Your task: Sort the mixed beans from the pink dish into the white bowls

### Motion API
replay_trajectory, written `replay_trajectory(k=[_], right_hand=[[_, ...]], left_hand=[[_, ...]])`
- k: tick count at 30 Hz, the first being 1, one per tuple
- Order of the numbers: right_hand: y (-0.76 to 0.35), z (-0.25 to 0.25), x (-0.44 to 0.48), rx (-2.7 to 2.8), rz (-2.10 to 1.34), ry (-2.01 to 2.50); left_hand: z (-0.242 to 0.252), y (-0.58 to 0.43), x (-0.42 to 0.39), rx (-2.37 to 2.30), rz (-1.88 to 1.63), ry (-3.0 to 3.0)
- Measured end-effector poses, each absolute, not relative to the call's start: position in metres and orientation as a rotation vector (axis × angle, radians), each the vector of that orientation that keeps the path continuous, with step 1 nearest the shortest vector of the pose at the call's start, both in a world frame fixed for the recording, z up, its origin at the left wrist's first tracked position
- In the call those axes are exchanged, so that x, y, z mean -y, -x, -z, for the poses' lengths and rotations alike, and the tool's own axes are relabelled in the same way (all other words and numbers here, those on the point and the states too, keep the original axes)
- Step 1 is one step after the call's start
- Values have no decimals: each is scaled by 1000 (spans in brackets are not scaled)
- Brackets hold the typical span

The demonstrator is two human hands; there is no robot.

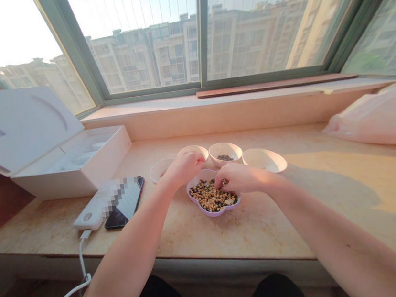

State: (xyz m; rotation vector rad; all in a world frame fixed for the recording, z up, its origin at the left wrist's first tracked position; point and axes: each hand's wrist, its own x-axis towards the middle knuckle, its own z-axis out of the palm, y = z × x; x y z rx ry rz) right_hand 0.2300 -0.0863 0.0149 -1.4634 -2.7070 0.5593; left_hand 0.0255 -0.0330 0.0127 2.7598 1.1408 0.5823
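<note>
Sunlit marble window sill (300,218) stretched beneath tall windows overlooking apartment blocks. At far left stood an open white cardboard box (108,154), then a white power bank (88,215) with a black smartphone (125,203) lying against it. Next came a shallow white bowl (158,170). The left hand (185,168) hung just before a second white bowl (194,150), its grip pressed together; whatever it held was hidden. Below lay a lilac flower-shaped plastic dish (194,198) heaped with mixed tan beans and dark seeds (207,198). The right hand (239,177) worked low over that heap, its fingertips pinched closed at the surface, which kept its picking inside the rim. Beyond sat a white bowl of dark seeds (225,152), another white bowl (264,160) and a crumpled pink plastic bag (378,116).
</note>
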Motion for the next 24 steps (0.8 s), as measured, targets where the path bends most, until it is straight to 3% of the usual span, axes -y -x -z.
replay_trajectory(k=[21, 24], right_hand=[[-232, -20, 85, 2483, -602, 1523], [-236, -27, 84, 2278, -417, 1588]], left_hand=[[-27, -30, 46, -1112, -501, -2801], [-26, -31, 51, -990, -407, -2779]])
